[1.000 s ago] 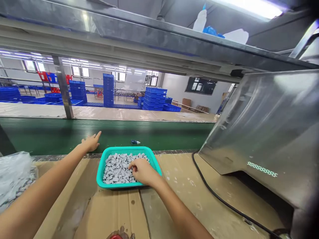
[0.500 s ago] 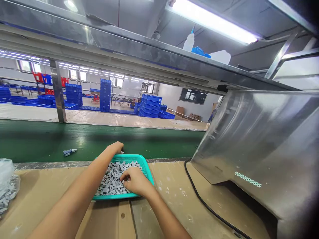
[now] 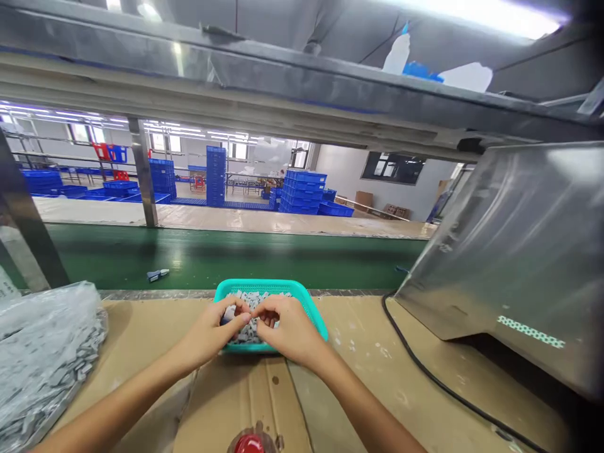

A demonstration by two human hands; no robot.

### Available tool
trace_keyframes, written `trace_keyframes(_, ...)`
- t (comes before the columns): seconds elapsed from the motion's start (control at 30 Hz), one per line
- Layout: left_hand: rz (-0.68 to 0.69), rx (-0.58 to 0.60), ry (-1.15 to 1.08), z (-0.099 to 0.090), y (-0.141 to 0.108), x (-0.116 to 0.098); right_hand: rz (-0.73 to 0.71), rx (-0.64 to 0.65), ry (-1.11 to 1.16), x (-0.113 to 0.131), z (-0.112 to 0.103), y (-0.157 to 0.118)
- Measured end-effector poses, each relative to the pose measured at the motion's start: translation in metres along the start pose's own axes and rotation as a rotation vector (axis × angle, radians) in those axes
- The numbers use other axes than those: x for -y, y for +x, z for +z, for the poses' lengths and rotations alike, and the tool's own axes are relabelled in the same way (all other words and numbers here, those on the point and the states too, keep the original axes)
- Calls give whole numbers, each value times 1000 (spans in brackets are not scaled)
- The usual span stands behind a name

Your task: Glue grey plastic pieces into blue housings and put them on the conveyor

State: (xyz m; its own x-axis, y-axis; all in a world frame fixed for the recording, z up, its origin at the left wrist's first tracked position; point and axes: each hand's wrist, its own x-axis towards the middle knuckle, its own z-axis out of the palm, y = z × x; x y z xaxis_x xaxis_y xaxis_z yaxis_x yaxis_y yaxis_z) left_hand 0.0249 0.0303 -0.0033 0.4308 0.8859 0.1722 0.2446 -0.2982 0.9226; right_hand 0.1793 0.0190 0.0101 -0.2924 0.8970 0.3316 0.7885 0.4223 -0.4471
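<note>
Where the left hand (image 3: 212,325) and the right hand (image 3: 289,322) are held close together, a teal basket (image 3: 309,303) is seen directly beneath them, its heap of small grey pieces (image 3: 249,336) partly covered by the fingers. A dark blue and pale piece (image 3: 229,315) is gripped between the thumb and fingers of the left hand; the right hand's fingertips are bent in toward the left's, but whether anything is pinched by them, or whether the two hands touch, cannot be told. The basket is set on the cardboard-covered tabletop (image 3: 356,371). Beyond the hands, a green belt (image 3: 274,258) is stretched across, and on it a second blue and pale piece (image 3: 157,275) is seen, forward and left of the left hand. Well left of that hand, a clear bag (image 3: 51,365) is filled with grey pieces. Right of the right hand, a black cable (image 3: 427,375) is laid beside a metal housing (image 3: 509,251)
</note>
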Motion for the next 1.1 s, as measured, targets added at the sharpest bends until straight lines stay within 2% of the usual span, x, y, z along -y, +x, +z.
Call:
trace_keyframes(0.13,-134,-7,-356,-2,-20,-1,-105,-21,135,31,-2,-11)
trace_keyframes(0.27,-241,94,-562,-11,-29,-4,-165,-47,237,46,-9,-23)
trace_keyframes(0.47,-199,277,-531,-17,-36,-6,-350,-186,218,44,-13,-44)
trace_keyframes(0.6,-206,429,-518,-15,-40,-5,-363,-137,254,43,-12,-56)
trace_keyframes(0.7,-200,475,-500,-12,-42,-5,-317,-91,290,46,-13,-66)
trace_keyframes(0.87,-245,357,-567,-10,-43,-5,-133,-105,337,47,-7,-84)
trace_keyframes(1.0,-205,371,-431,-9,-47,-9,87,-143,533,44,0,-88)
trace_keyframes(1.1,-133,400,-325,-7,-51,-16,143,-120,672,45,0,-86)
